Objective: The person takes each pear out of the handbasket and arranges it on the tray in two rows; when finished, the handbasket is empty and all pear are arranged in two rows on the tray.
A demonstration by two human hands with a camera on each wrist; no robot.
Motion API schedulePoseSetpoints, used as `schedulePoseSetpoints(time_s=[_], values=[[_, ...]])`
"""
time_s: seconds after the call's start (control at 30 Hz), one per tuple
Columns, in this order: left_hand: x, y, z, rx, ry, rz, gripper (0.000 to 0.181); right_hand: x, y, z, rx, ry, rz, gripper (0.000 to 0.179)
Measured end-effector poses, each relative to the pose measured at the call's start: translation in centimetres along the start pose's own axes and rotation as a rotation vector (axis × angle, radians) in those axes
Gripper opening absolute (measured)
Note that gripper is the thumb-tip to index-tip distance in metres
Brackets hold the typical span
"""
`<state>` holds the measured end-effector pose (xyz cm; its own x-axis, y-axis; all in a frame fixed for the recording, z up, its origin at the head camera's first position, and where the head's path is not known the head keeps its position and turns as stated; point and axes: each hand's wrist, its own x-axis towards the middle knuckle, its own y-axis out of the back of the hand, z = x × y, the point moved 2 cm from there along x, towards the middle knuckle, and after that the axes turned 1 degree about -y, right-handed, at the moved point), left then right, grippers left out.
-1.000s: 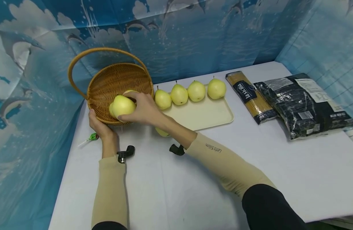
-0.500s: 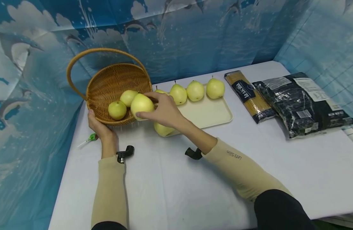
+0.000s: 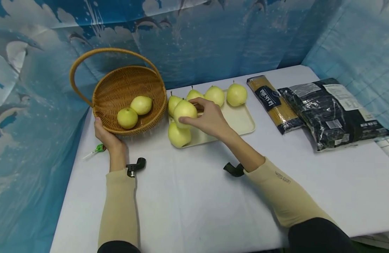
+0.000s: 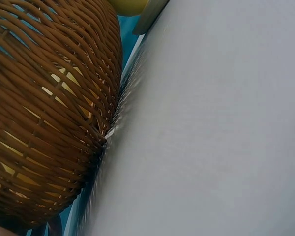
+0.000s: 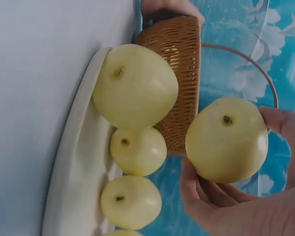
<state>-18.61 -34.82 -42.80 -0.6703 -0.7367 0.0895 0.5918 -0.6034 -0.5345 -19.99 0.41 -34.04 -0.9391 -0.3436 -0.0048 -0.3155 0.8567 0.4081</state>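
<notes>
My right hand (image 3: pixel 211 117) grips a yellow-green pear (image 3: pixel 183 111) between thumb and fingers, over the left end of a cream tray (image 3: pixel 242 121). In the right wrist view the held pear (image 5: pixel 227 140) stands apart from the pears below it. Several more pears sit on the tray: a row along its back and one pear (image 3: pixel 179 135) at its front left corner. At the left, a tilted wicker basket (image 3: pixel 125 82) with a tall handle holds two pears (image 3: pixel 141 105). My left hand (image 3: pixel 108 138) holds the basket's lower left side, its fingers mostly hidden beneath.
A green-wrapped lollipop (image 3: pixel 100 148) lies left of my left wrist. To the right of the tray are a pack of spaghetti (image 3: pixel 273 103) and a large black plastic package (image 3: pixel 337 114). A blue dolphin-print curtain (image 3: pixel 194 45) hangs behind the white table (image 3: pixel 194 196).
My right hand has carried the pear rightward, out of the basket and over the tray. Two pears stay in the basket. My left hand keeps its hold on the basket.
</notes>
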Motion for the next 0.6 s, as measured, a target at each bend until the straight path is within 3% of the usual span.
schedulePoseSetpoints(time_s=[0.17, 0.4, 0.6], values=[[-0.2, 0.0, -0.5, 0.042, 0.012, -0.012, 0.049, -0.6, 0.8, 1.5, 0.003, -0.096, 0.01, 0.074], [0.1, 0.1, -0.4, 0.024, 0.004, 0.013, 0.046, 0.3, 0.9, 3.1, -0.117, -0.096, 0.01, 0.074], [0.1, 0.1, 0.1, -0.006, -0.002, -0.009, 0.045, 0.7, 0.7, 4.0, -0.206, -0.159, -0.061, 0.072]])
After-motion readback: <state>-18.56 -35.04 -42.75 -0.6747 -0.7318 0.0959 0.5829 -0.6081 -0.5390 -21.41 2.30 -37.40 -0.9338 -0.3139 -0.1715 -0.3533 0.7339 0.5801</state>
